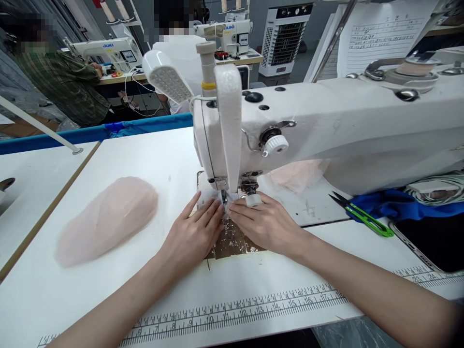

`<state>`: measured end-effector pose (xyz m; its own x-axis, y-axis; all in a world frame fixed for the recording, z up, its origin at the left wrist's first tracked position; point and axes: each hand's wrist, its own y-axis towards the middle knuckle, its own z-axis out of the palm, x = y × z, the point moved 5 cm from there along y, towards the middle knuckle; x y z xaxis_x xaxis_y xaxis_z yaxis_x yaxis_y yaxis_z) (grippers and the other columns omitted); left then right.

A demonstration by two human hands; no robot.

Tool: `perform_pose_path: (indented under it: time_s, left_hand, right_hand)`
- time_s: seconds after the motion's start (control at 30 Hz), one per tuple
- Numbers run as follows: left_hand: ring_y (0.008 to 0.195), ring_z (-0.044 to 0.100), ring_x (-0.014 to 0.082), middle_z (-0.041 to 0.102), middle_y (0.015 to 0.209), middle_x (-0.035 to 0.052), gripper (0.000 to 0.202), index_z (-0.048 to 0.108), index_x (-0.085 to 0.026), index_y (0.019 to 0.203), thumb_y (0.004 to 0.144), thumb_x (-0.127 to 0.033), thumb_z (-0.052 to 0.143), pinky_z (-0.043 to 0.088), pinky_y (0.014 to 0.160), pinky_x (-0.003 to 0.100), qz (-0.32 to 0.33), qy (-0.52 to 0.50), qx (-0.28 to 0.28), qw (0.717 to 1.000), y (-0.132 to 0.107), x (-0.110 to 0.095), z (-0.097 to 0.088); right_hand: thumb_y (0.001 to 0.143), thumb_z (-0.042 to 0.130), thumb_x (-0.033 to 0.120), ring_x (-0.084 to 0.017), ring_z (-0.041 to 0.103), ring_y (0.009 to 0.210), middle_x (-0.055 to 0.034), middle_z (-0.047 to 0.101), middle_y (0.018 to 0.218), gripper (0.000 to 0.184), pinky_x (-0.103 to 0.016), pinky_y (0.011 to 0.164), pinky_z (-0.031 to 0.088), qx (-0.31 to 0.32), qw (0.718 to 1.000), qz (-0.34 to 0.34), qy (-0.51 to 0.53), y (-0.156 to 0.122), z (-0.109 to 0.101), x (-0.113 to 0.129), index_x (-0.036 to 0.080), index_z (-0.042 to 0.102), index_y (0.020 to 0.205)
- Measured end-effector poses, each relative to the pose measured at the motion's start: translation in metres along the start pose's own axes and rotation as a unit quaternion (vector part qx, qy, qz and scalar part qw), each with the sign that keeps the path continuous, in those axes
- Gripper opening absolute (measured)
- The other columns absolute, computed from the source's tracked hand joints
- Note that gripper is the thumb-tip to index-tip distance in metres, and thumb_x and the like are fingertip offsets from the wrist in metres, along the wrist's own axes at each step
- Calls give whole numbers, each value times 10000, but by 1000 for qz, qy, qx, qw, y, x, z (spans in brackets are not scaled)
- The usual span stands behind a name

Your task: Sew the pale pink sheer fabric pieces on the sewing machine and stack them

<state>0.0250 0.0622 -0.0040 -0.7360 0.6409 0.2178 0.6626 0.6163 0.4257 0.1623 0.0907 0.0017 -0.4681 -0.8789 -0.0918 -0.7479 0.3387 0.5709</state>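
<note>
My left hand point(197, 224) lies flat at the left of the sewing machine's presser foot point(224, 197), fingers stretched out. From the right, my right hand point(266, 222) rests with its fingers flat by the foot, partly behind a white knob. Under the fingertips is a bit of pale sheer fabric point(208, 195), mostly hidden by the hands and the machine head. Both hands press down near the needle of the white sewing machine point(308, 116). Below them shows a brown, shiny taped patch point(235, 237) on the table.
A pale pink sheer fabric piece point(108, 220) lies left on the white table point(174, 154). More pink fabric point(299, 175) sits behind the machine arm. Green-handled thread snips point(366, 217), blue cloth point(391, 203) and a phone point(431, 241) lie right. Two people sit beyond at other machines.
</note>
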Motion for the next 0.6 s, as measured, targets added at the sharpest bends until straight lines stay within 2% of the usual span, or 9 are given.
perform_pose_path:
  time_s: [0.1, 0.23, 0.6]
  left_hand:
    - [1096, 645, 266, 690, 1144, 142, 333, 632, -61, 1171, 956, -263, 477, 373, 1100, 543, -28, 0, -13, 1000, 0, -5, -5]
    - [1061, 664, 256, 701, 1118, 143, 313, 652, -55, 1132, 951, -250, 486, 376, 1095, 526, -56, 4, -15, 998, -2, -15, -12]
    - [1059, 665, 265, 701, 1114, 146, 298, 653, -56, 1118, 955, -238, 482, 354, 1101, 555, -57, 7, -15, 998, -1, -14, -11]
  right_hand:
    - [870, 513, 64, -169, 675, 853, -64, 743, 992, 244, -369, 939, 481, 7, 1000, 16, 15, -2, 0, 1, 131, 706, 1003]
    - [864, 484, 56, -187, 657, 958, -70, 732, 1041, 286, -371, 948, 483, -4, 998, 35, 44, -6, -5, 4, 116, 699, 1042]
    - [864, 468, 22, -184, 641, 914, -45, 721, 1071, 308, -402, 987, 449, 6, 999, 49, 19, -6, -3, 3, 141, 697, 1031]
